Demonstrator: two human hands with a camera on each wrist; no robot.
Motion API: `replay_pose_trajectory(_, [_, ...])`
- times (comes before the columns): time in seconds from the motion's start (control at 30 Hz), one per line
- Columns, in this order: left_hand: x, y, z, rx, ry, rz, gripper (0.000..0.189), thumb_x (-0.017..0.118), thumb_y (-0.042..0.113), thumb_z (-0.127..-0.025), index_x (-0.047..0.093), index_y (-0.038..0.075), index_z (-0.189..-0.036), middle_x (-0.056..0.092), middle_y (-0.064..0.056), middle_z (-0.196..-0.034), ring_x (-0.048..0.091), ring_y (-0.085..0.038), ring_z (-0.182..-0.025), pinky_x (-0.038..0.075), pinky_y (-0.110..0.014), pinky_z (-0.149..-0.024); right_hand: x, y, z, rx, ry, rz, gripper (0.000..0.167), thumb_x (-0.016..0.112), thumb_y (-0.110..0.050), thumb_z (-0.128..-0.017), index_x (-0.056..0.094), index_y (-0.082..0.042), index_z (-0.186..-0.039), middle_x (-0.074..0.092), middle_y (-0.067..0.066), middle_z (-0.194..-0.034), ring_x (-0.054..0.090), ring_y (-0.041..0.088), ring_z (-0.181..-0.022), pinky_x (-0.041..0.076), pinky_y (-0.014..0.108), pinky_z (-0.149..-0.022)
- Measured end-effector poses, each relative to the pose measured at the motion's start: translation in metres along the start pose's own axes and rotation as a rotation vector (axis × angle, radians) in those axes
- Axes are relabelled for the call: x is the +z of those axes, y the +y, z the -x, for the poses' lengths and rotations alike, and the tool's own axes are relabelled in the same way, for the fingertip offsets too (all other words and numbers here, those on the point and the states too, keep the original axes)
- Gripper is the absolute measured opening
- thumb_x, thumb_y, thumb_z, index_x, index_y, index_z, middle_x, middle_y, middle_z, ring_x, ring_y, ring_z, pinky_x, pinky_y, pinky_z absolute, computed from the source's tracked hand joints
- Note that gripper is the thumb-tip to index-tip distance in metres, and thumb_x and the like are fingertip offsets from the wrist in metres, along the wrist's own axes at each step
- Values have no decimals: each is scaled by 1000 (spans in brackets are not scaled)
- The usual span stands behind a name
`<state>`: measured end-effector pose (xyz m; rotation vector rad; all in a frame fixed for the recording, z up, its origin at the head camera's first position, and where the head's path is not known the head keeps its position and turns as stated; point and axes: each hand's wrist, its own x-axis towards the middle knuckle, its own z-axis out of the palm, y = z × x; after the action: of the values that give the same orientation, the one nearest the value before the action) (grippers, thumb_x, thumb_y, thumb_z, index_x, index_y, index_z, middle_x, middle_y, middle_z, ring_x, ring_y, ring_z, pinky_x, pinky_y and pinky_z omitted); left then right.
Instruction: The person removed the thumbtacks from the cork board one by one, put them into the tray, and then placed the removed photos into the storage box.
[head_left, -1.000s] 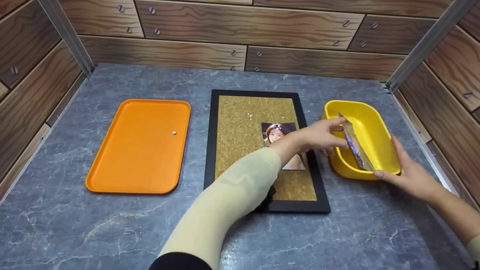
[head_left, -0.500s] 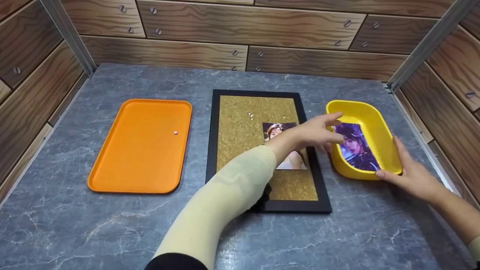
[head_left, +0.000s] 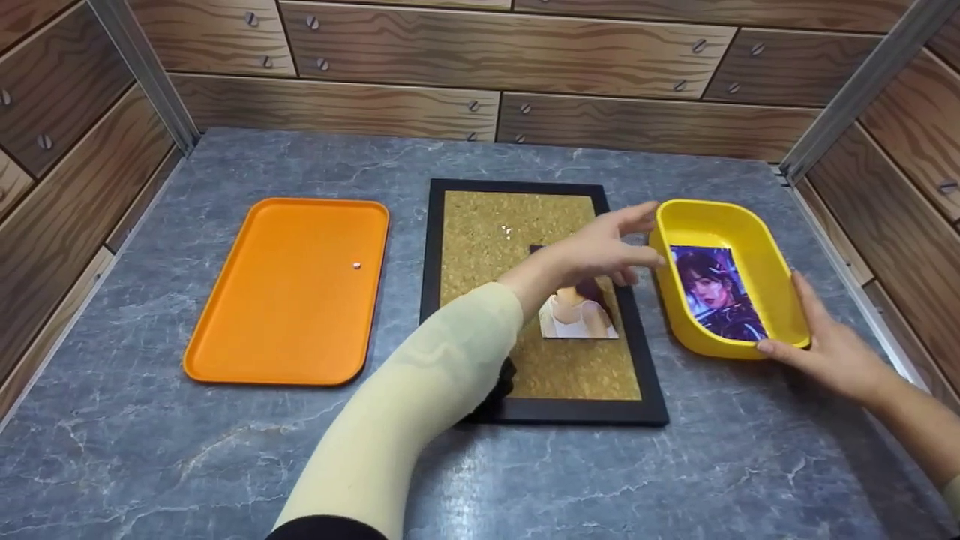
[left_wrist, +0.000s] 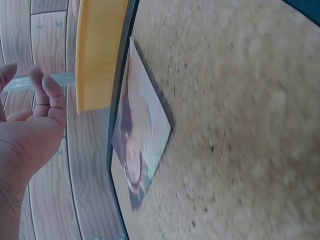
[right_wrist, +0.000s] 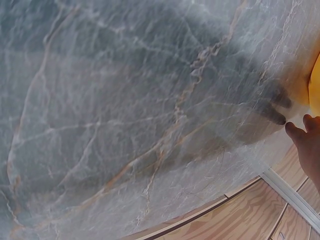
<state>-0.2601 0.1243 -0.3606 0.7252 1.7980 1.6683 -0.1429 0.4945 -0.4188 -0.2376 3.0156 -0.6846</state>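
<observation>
My left hand (head_left: 600, 247) hovers above the right side of a cork board (head_left: 480, 232) with a black frame, its fingers spread and holding nothing. In the left wrist view the fingers of the left hand (left_wrist: 32, 125) are loosely bent. Under that hand, partly covered, a photo print (head_left: 581, 315) lies on the cork. A second picture, a purple-toned portrait print (head_left: 716, 292), lies face up inside a yellow bin (head_left: 772, 277). My right hand (head_left: 844, 360) holds the bin's near right corner, thumb on the rim and fingers along the outer wall.
An orange tray (head_left: 285, 300) lies on the left, with a small shiny spot (head_left: 356, 265) on it. Wood-patterned walls (head_left: 510, 60) enclose the grey marbled table (head_left: 562, 480) at the back and both sides. A dark object (head_left: 499, 386) shows beside the left sleeve.
The purple-toned print has tipped from standing on edge to lying flat in the bin. My left hand has let go and drawn back leftward over the board. The right hand stays on the bin.
</observation>
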Motion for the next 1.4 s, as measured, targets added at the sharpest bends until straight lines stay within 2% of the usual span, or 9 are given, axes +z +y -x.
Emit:
replay_pose_trajectory(0.27, [-17,0,14,19,64,15,90,78,19,-98,24,16,-170,45,-5,-165,70,-28,-79,61,-42,-81,-1,-2,0,10,-11,-6,115,77,-35,-97,-8,-2,-168,21,55,-152,40,79,-120,33,86,-96])
replay_pose_trajectory(0.5, [-32,-1,30,45,113,57,89,77,15,-99,24,12,-170,43,-11,-166,69,-24,-73,61,-41,-76,-2,-3,-1,22,-27,4,113,74,-38,-98,-8,-1,-167,20,52,-155,43,78,-120,35,85,-96])
replay_pose_trajectory(0.63, [-43,-5,38,49,138,78,87,76,14,-99,24,11,-170,42,-13,-166,73,-25,-86,61,-41,-78,-5,-3,-2,38,-64,1,115,73,-41,-99,-12,-3,-167,15,51,-157,39,78,-123,32,86,-98])
replay_pose_trajectory(0.77, [-56,-9,46,43,154,44,88,75,15,-100,22,11,-170,41,-13,-167,72,-30,-108,62,-40,-83,-8,-4,-3,36,-82,-2,116,73,-41,-99,-14,-3,-167,11,49,-160,36,78,-127,31,86,-100])
replay_pose_trajectory(0.83, [-61,-10,51,39,157,19,88,75,16,-101,20,11,-170,39,-14,-167,70,-30,-115,62,-37,-81,-9,-5,-3,36,-85,2,117,72,-42,-99,-14,-3,-166,9,48,-161,34,78,-128,30,85,-101])
replay_pose_trajectory(0.97, [-70,-13,59,35,169,-12,88,74,17,-101,20,11,-170,38,-15,-168,68,-28,-119,60,-34,-79,-9,-6,-2,34,-65,2,117,75,-41,-97,-11,-1,-166,11,48,-161,33,76,-131,30,84,-103])
replay_pose_trajectory(1.17, [-79,-19,68,37,200,5,88,75,18,-100,22,11,-170,43,-14,-165,68,-32,-119,57,-46,-87,-12,-13,1,10,7,-32,121,81,-37,-93,-7,2,-166,8,45,-164,23,72,-141,19,81,-114])
replay_pose_trajectory(1.27, [-83,-22,72,41,211,18,86,74,17,-101,23,11,-170,45,-14,-164,68,-33,-121,57,-46,-87,-15,-24,1,-13,70,-25,121,82,-37,-92,-5,1,-167,7,43,-166,18,71,-144,13,79,-117])
replay_pose_trajectory(1.4, [-89,-26,76,43,219,14,83,73,16,-101,25,11,-169,48,-13,-162,66,-27,-124,56,-46,-90,-20,-45,1,-81,151,12,119,86,-36,-89,5,-5,-170,13,34,-170,21,69,-145,12,77,-119])
